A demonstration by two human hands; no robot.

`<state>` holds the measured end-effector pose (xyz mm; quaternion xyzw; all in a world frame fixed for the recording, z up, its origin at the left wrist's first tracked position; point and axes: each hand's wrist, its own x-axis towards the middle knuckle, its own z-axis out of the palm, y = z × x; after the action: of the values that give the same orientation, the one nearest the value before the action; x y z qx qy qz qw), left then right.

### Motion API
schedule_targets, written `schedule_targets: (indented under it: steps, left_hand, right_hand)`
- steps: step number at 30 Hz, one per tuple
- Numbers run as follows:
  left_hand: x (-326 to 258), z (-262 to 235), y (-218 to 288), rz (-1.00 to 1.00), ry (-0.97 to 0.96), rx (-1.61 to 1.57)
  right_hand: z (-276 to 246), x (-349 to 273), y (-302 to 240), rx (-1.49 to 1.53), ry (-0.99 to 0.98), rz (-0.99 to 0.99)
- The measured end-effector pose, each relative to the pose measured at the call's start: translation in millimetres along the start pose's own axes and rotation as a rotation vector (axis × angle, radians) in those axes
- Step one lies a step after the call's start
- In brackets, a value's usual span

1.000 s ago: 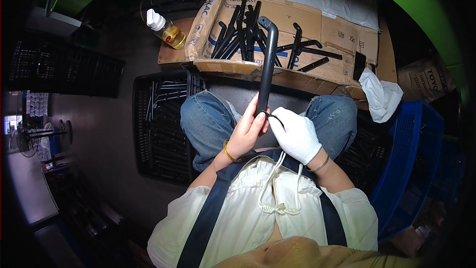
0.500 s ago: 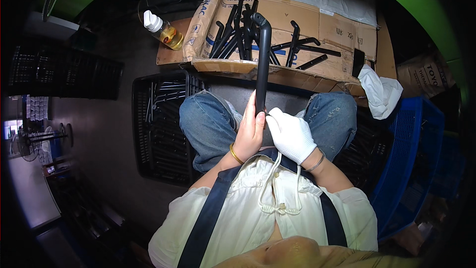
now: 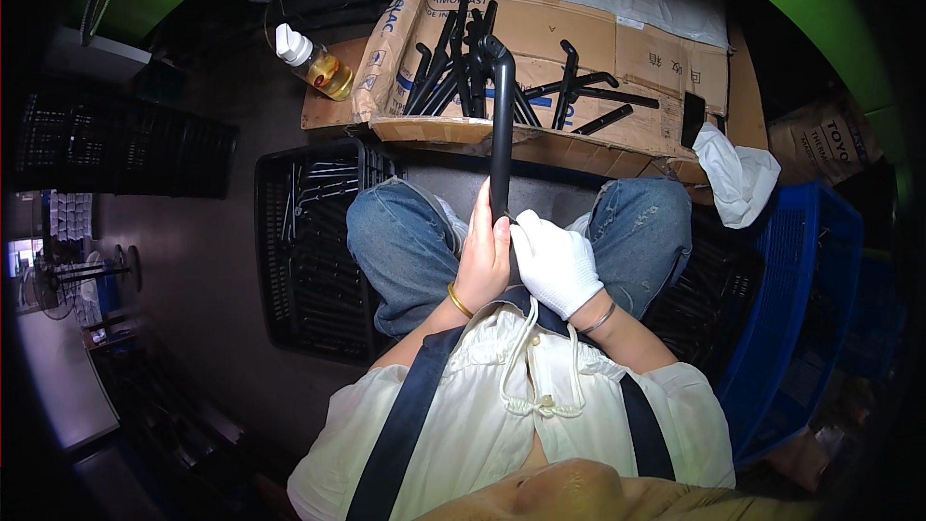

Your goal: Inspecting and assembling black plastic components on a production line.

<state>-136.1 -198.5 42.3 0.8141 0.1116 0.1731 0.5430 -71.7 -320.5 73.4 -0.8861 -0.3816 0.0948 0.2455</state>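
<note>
A long black bent tube point(image 3: 502, 125) stands upright between my knees, its angled top end over the cardboard. My bare left hand point(image 3: 485, 260) wraps the tube's lower end from the left. Pressed against the same end from the right is my right hand point(image 3: 555, 265), which wears a white glove. Several more black bent tubes point(image 3: 540, 96) lie on the flattened cardboard sheet point(image 3: 617, 48) just beyond my knees.
A black plastic crate point(image 3: 309, 251) holding thin metal parts sits at my left. A blue crate point(image 3: 810, 299) stands at my right. A small bottle of yellow liquid point(image 3: 313, 63) rests at the cardboard's left edge, and a white cloth point(image 3: 738, 178) at its right.
The tube has swung from a slight rightward tilt to nearly vertical. Both hands have shifted a little up and closer together around its lower end.
</note>
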Motion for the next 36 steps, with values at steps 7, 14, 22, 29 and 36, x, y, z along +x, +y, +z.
schedule_targets:
  steps: [7,14,22,29,36]
  left_hand:
    - [-4.6,6.4,-6.7,-0.052,0.034,-0.03]
    - [0.3,-0.2,2.2,-0.324,0.021,-0.707]
    - [7.9,-10.7,11.6,-0.822,-0.701,-1.853]
    - [10.3,-0.2,10.8,-0.591,-0.287,-0.917]
    - [18.6,-17.1,22.6,-0.578,-0.235,-0.881]
  right_hand:
    - [-0.2,-0.7,-7.0,-0.026,0.048,0.022]
    - [-13.2,0.4,-7.0,0.252,0.115,0.06]
    - [-43.5,29.4,15.3,1.158,-0.029,0.388]
    - [-36.8,29.4,20.9,0.513,0.112,0.287]
    - [-53.8,-6.1,20.5,0.502,-0.009,0.036]
